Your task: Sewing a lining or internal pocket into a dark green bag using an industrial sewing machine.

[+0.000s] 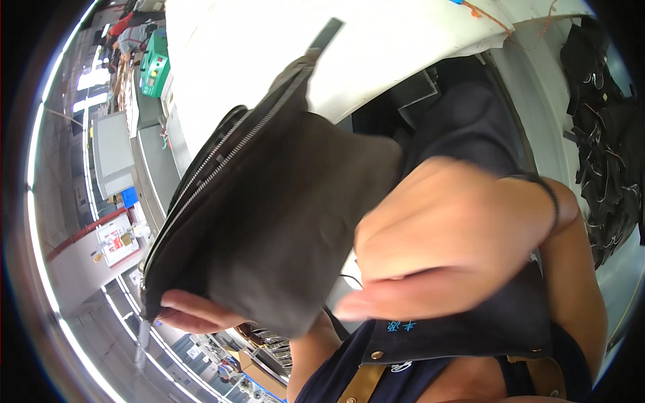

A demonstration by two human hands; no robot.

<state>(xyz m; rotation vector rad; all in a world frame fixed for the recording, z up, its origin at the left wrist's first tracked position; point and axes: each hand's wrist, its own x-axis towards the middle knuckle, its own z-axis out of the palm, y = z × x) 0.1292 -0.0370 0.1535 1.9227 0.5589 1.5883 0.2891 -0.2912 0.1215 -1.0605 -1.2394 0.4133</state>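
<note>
A black zippered bag [269, 208] fills the middle of the head view, tilted, its long silver-toothed zipper running along the upper left side. A dark strap-like tab [327, 35] sticks out at its top end. My left hand [198, 312] grips the bag's lower end, its fingers showing beneath the dark material. Over the bag's right side, my right hand [443, 242] is curled with thumb and fingers drawn together, blurred by motion. Whatever lies within those fingers is hidden. A dark band [547, 191] circles my right wrist.
Behind the bag is a white tabletop [235, 40], with an orange cord [487, 19] at its far edge. Many dark pieces [601, 148] hang or lie in a heap at right. A green machine [155, 62] stands on the left, with people [131, 37] farther back.
</note>
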